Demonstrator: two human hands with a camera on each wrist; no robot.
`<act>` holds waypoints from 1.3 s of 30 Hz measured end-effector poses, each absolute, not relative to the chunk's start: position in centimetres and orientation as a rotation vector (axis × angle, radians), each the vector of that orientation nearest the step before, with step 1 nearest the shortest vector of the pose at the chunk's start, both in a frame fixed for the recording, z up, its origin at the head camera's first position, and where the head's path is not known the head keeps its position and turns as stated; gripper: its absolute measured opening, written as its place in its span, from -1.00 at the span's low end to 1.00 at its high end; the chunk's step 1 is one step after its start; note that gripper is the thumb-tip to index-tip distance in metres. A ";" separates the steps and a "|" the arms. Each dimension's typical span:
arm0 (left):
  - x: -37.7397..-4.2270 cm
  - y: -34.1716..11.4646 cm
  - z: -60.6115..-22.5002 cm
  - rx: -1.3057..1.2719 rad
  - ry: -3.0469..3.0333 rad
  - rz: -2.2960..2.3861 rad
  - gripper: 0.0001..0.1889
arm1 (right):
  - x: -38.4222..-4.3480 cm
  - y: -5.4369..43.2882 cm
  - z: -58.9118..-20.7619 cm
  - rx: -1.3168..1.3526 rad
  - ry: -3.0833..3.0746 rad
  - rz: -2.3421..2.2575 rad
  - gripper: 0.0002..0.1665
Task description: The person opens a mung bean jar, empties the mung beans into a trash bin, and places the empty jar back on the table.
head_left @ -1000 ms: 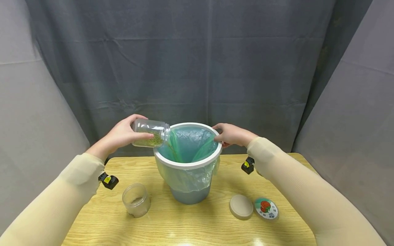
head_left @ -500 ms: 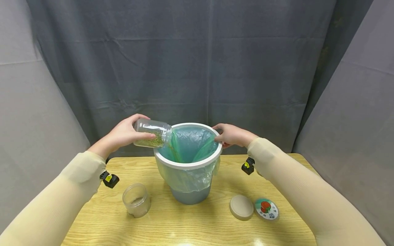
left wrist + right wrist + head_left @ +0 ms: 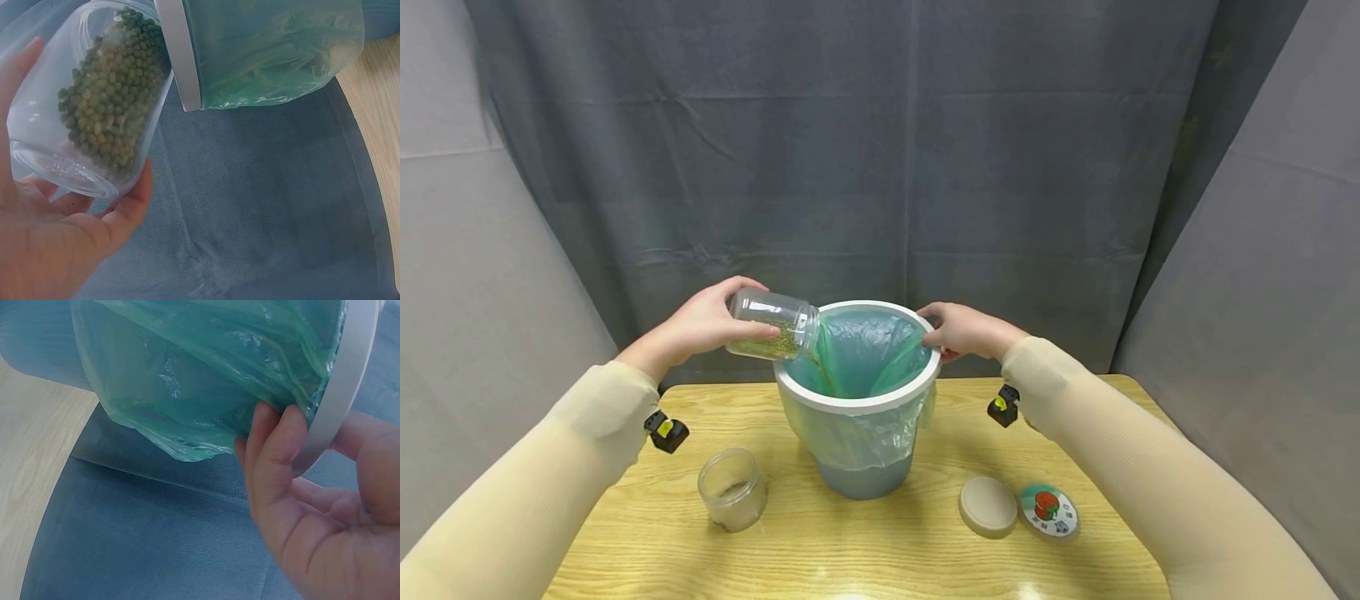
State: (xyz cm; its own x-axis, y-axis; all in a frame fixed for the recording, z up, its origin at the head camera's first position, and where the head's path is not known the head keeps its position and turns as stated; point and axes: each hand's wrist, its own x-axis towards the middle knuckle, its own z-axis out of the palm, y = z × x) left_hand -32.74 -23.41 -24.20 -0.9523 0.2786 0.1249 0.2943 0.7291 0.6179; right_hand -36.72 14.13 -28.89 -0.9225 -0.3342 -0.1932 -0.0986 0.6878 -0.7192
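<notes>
My left hand (image 3: 703, 323) grips a clear jar (image 3: 767, 321) tipped on its side, its mouth over the left rim of a trash can (image 3: 865, 481). Green mung beans (image 3: 112, 87) lie along the jar's lower side, and some stream from the mouth into the can. A green plastic bag (image 3: 850, 433) lines the can and folds out over its outside under a white ring (image 3: 857, 406). At the can's right side my right hand (image 3: 966, 330) holds the rim, thumb inside and fingers outside against the bag, as the right wrist view (image 3: 312, 506) shows.
A lidless clear jar (image 3: 733, 492) stands on the wooden table (image 3: 850, 558) at front left. To the front right lie a beige lid (image 3: 988, 507) and a round lid with a tomato picture (image 3: 1049, 510). A grey curtain (image 3: 880, 167) hangs behind.
The left hand has shifted the jar slightly to the right, and beans keep falling from it. My right hand stays on the rim.
</notes>
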 end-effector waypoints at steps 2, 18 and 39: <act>-32.9 -23.4 -24.2 -0.488 -2.902 -1.030 -0.21 | -36.8 14.1 -28.9 -0.339 2.591 -1.078 -0.29; -33.2 -22.9 -23.8 -0.510 -2.919 -0.980 -0.21 | -36.8 14.1 -28.9 -0.336 2.587 -1.081 -0.28; -33.5 -22.3 -23.3 -0.600 -2.929 -0.871 -0.21 | -37.3 14.2 -29.1 -0.350 2.581 -1.091 -0.28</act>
State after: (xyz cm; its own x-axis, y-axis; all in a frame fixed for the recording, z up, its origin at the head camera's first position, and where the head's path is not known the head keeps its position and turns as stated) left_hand -33.47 -22.31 -23.31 -0.9253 0.3549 0.1337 0.3703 0.7692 0.5208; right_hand -37.34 14.24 -29.12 -0.9200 -0.3418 -0.1918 -0.1006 0.6791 -0.7271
